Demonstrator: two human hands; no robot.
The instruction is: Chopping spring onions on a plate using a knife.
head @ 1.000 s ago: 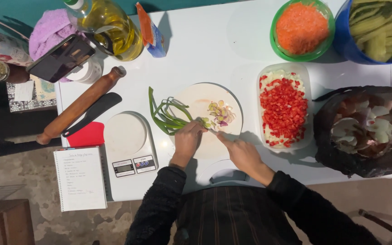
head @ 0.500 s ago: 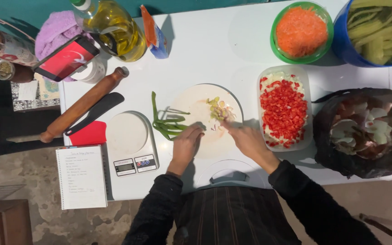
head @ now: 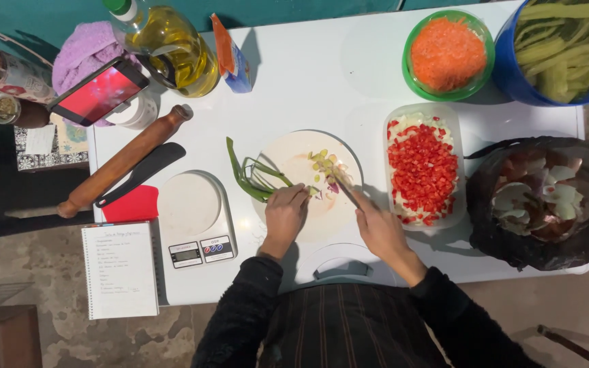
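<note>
Item one, the green onion stalks: I see them lying across the left edge of the round white cutting board, green tops trailing off the board toward the left, cut ends under my left hand. That hand's fingers are curled close together, pinning the stalks down against the board.

Item two, the knife: held in my right hand, fingers wrapped shut around the handle, blade pointing up and left across the board. Its tip sits beside a small heap of chopped pieces, pale green with some purple bits, near the board's upper middle.

Item three, the board itself: middle of the white table, near my edge.

Surroundings, right of the board: a clear rectangular tub of diced red pepper, then a dark bag of peelings. Above those, a green bowl of grated carrot and a blue bowl of green bean pods.

Surroundings, left of the board: a white kitchen scale, a red and black spatula, a wooden rolling pin, and an open notebook overhanging the table's edge. Far corner: a bottle of oil, a phone with a red screen resting on a purple cloth.
</note>
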